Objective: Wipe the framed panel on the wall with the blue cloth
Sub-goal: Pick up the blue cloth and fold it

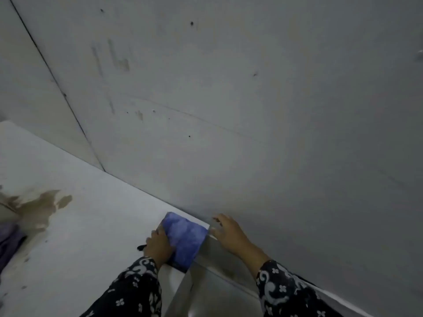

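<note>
The blue cloth (pixel 185 239) hides part of the surface beneath it, and its left edge lies under the left hand (pixel 158 245). A small dark thing (pixel 141 247) pokes out from under that hand; what it is cannot be told. Both patterned sleeves (pixel 135 291) are cut off by the bottom edge. A purple fabric (pixel 9 243) is cut by the left edge, its shape unclear. The right hand's (pixel 229 232) fingertips are blurred against the wall (pixel 251 110). Whether any frame runs here cannot be made out.
</note>
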